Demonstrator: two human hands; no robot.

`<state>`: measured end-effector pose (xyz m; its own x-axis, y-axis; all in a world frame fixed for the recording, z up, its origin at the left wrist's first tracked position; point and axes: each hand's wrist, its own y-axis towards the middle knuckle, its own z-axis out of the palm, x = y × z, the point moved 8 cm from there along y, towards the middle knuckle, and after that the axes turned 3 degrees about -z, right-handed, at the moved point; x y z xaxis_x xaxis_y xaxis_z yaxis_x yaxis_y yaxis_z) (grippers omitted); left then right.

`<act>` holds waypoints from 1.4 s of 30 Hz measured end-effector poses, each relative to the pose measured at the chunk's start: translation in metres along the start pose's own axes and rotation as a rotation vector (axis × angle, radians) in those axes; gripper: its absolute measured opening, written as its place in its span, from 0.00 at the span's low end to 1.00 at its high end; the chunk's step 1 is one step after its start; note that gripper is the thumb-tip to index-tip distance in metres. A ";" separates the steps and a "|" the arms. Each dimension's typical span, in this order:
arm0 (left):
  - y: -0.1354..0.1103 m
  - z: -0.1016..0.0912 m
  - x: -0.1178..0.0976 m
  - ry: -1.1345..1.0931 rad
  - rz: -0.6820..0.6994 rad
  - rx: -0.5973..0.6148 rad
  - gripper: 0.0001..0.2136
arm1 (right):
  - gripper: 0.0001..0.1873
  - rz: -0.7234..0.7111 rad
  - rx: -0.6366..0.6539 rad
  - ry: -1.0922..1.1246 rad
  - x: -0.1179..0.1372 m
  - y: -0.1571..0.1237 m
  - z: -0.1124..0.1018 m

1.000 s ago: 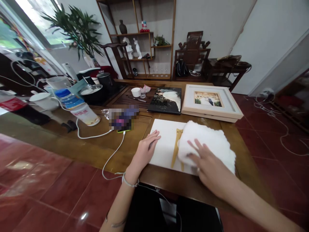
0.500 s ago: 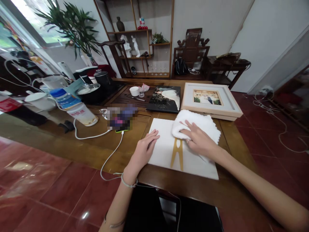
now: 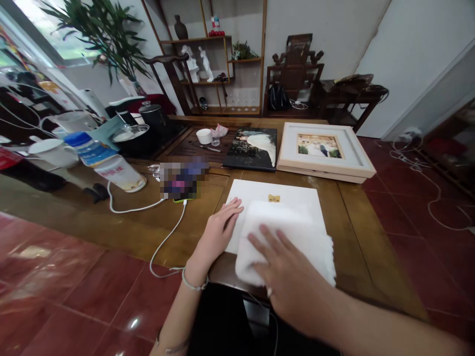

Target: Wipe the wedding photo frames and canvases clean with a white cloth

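Observation:
A white board (image 3: 297,190) lies on the wooden table in front of me, with a small gold metal piece (image 3: 273,199) near its far edge. My left hand (image 3: 218,232) rests on the board's left edge, fingers stretched out and holding nothing. A fluffy white cloth (image 3: 289,217) covers the near part of the board and reaches past its front edge. Spread flat on top of that cloth, my right hand (image 3: 293,272) presses it down and is a little blurred. Most of the board's middle is hidden beneath the cloth.
Behind the board lie a dark photo panel (image 3: 250,148) and a pale wooden picture frame (image 3: 326,148). To the left are a blurred-out phone (image 3: 183,183) on a white cable, a plastic bottle (image 3: 111,163), a black pot (image 3: 131,141) and a white cup (image 3: 204,136).
My right hand has moved the cloth toward me, from the board's far right to its near edge. The long gold leg seen before is now covered. My left hand has stayed in place.

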<state>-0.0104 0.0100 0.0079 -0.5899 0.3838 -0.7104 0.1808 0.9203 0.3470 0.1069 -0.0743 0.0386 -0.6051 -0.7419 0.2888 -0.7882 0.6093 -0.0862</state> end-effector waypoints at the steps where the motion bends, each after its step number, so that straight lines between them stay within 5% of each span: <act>1: 0.000 0.000 0.000 -0.002 0.001 0.003 0.12 | 0.22 0.032 -0.030 0.001 -0.015 0.005 -0.006; 6: 0.000 0.000 0.001 -0.006 0.011 -0.003 0.12 | 0.29 0.147 -0.199 -0.100 -0.102 0.029 -0.034; 9: -0.001 0.000 0.002 -0.013 0.014 -0.012 0.12 | 0.29 0.201 -0.246 -0.144 -0.125 0.031 -0.040; 11: -0.001 0.001 0.002 -0.015 0.015 -0.015 0.12 | 0.29 0.240 -0.227 -0.151 -0.119 0.028 -0.035; 14: -0.001 0.001 0.002 -0.014 0.016 -0.022 0.12 | 0.29 0.229 -0.146 -0.140 -0.078 0.018 -0.017; 18: 0.000 0.000 0.000 0.002 0.005 0.006 0.13 | 0.20 -0.025 -0.011 -0.068 0.000 0.003 0.008; 20: 0.000 0.000 0.000 0.010 -0.005 0.039 0.13 | 0.18 -0.098 0.010 -0.041 0.018 -0.002 0.011; 23: 0.000 0.000 0.000 0.010 -0.008 0.038 0.13 | 0.20 -0.066 -0.026 -0.005 0.003 0.003 0.003; 29: 0.000 -0.001 0.000 -0.014 0.017 -0.010 0.12 | 0.28 0.131 -0.200 -0.110 -0.081 0.032 -0.028; 32: -0.001 -0.001 0.000 -0.012 0.021 -0.017 0.12 | 0.28 0.180 -0.231 -0.158 -0.093 0.037 -0.030; 42: -0.001 0.000 0.000 0.005 -0.004 0.016 0.14 | 0.19 -0.049 -0.019 -0.036 0.015 0.003 0.006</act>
<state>-0.0105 0.0095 0.0078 -0.5949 0.3799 -0.7083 0.1914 0.9228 0.3343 0.0954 -0.0851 0.0372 -0.5695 -0.7806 0.2575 -0.8152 0.5766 -0.0549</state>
